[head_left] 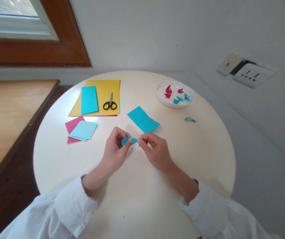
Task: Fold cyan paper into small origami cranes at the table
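A small folded piece of blue paper (133, 141) is held just above the middle of the round table. My left hand (116, 147) pinches its broad part between thumb and fingers, which cover some of it. At its narrow right tip, the thumb and forefinger of my right hand (156, 149) close on the paper. Just beyond my hands lies a creased blue sheet (143, 119), flat on the table. The folds under my left fingers are partly hidden.
On the white round table (137, 205), yellow sheets (107, 84) carry a blue paper stack (89, 100) and black-handled scissors (110, 103). Pale blue squares (85, 129) overlap pink ones (74, 125). A white dish (161, 98) holds several folded cranes (187, 96); a blue strip (190, 119) lies nearby.
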The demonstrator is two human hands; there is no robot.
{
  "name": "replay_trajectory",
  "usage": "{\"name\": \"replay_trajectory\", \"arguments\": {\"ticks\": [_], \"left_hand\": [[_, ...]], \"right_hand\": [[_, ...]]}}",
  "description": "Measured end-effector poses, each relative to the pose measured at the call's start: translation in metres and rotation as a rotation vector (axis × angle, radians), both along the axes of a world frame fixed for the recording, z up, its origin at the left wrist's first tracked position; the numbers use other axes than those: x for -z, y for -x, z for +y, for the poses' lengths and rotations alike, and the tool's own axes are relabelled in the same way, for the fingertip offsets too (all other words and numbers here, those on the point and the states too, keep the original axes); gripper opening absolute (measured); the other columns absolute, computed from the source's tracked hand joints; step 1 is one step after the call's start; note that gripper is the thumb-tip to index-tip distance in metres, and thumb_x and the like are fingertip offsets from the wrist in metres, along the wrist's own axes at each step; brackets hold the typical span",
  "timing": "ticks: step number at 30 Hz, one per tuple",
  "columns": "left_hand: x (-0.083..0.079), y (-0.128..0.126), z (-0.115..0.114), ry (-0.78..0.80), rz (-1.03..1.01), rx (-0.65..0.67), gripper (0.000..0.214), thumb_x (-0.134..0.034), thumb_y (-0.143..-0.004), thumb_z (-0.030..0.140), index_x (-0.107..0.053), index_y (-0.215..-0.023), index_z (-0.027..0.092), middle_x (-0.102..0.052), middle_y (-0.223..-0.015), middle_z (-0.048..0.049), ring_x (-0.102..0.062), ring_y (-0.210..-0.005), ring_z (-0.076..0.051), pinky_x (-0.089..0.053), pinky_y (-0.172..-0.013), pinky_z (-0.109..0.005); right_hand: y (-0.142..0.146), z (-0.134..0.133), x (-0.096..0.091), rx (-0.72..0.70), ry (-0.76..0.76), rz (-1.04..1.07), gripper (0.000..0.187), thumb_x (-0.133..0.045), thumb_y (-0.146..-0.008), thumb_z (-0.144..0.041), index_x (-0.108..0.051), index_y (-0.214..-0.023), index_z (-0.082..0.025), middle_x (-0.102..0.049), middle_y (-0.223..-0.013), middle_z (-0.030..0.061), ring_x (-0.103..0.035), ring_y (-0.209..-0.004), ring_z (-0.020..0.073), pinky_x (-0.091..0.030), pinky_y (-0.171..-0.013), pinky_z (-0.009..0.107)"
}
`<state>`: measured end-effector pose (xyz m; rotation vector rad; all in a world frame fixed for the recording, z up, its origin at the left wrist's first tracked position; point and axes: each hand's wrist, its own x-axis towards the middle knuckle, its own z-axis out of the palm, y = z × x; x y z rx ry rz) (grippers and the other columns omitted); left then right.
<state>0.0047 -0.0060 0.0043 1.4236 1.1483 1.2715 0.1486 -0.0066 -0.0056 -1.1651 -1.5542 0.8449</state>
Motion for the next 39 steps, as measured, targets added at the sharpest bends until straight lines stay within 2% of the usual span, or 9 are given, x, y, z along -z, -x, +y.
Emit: {"name": "replay_trajectory", "arguments": {"ticks": [9, 15, 19, 22, 24, 26, 32, 39], "left_hand": [[0.002, -0.002, -0.002, -0.035, 0.056, 0.042, 0.018, -0.058, -0.078, 0.022, -0.041, -0.074, 0.020, -0.054, -0.073, 0.0008, -0.051, -0.064, -0.011, -0.039, -0.056, -0.023], [0.004, -0.001, 0.000, -0.026, 0.057, 0.040, 0.015, -0.058, -0.078, 0.021, -0.043, -0.078, 0.020, -0.053, -0.074, 0.0010, -0.050, -0.065, -0.012, -0.039, -0.059, -0.024], [0.009, 0.000, 0.001, -0.076, 0.049, 0.048, 0.014, -0.058, -0.078, 0.020, -0.046, -0.086, 0.021, -0.054, -0.082, -0.0011, -0.054, -0.077, -0.014, -0.043, -0.070, -0.028], [0.009, 0.002, 0.002, -0.158, 0.190, -0.057, 0.017, -0.060, -0.075, 0.020, -0.051, -0.089, 0.020, -0.054, -0.089, -0.0030, -0.053, -0.087, -0.017, -0.042, -0.080, -0.031], [0.007, 0.003, 0.003, -0.180, 0.323, -0.125, 0.014, -0.060, -0.075, 0.021, -0.054, -0.088, 0.020, -0.053, -0.082, -0.0018, -0.051, -0.079, -0.016, -0.042, -0.073, -0.029], [0.005, 0.004, 0.003, -0.158, 0.368, -0.119, 0.010, -0.058, -0.077, 0.024, -0.054, -0.086, 0.020, -0.048, -0.069, 0.0017, -0.046, -0.065, -0.014, -0.040, -0.062, -0.027], [0.006, 0.002, 0.002, -0.044, 0.278, -0.028, 0.005, -0.054, -0.080, 0.024, -0.053, -0.078, 0.020, -0.059, -0.073, -0.0005, -0.054, -0.068, -0.014, -0.042, -0.063, -0.026], [0.010, 0.001, 0.006, 0.077, 0.080, -0.006, 0.006, -0.063, -0.069, 0.022, -0.058, -0.070, 0.018, -0.062, -0.065, -0.0003, -0.057, -0.062, -0.014, -0.045, -0.060, -0.026]], "right_hand": [[0.001, 0.000, 0.002, -0.023, -0.018, -0.066, 0.013, -0.055, -0.077, -0.027, -0.055, -0.066, -0.019, -0.059, -0.062, 0.0001, -0.052, -0.059, 0.0121, -0.043, -0.056, 0.025], [0.002, 0.001, 0.002, -0.025, -0.028, -0.088, 0.008, -0.057, -0.075, -0.025, -0.058, -0.070, -0.019, -0.062, -0.065, 0.0001, -0.054, -0.058, 0.0117, -0.044, -0.055, 0.024], [0.002, 0.002, 0.000, 0.019, -0.092, -0.139, 0.008, -0.055, -0.074, -0.021, -0.056, -0.066, -0.019, -0.060, -0.060, -0.0013, -0.051, -0.055, 0.0106, -0.042, -0.053, 0.023], [-0.001, 0.004, -0.001, 0.070, -0.128, -0.184, 0.008, -0.056, -0.073, -0.021, -0.056, -0.065, -0.019, -0.059, -0.059, -0.0014, -0.049, -0.053, 0.0104, -0.040, -0.051, 0.022], [-0.003, 0.005, 0.000, 0.111, -0.167, -0.217, 0.009, -0.057, -0.073, -0.020, -0.056, -0.064, -0.019, -0.059, -0.059, -0.0014, -0.049, -0.053, 0.0104, -0.040, -0.051, 0.023], [-0.004, 0.005, 0.001, 0.125, -0.220, -0.241, 0.008, -0.057, -0.071, -0.018, -0.055, -0.063, -0.020, -0.060, -0.059, -0.0013, -0.049, -0.053, 0.0106, -0.040, -0.051, 0.023], [-0.004, 0.005, 0.001, 0.116, -0.346, -0.277, 0.010, -0.056, -0.073, -0.015, -0.055, -0.065, -0.020, -0.062, -0.062, -0.0001, -0.053, -0.056, 0.0115, -0.042, -0.052, 0.024], [-0.004, 0.008, 0.005, 0.141, -0.419, -0.270, 0.009, -0.060, -0.075, -0.014, -0.059, -0.072, -0.022, -0.065, -0.072, 0.0016, -0.060, -0.070, 0.0160, -0.050, -0.064, 0.029]]}}
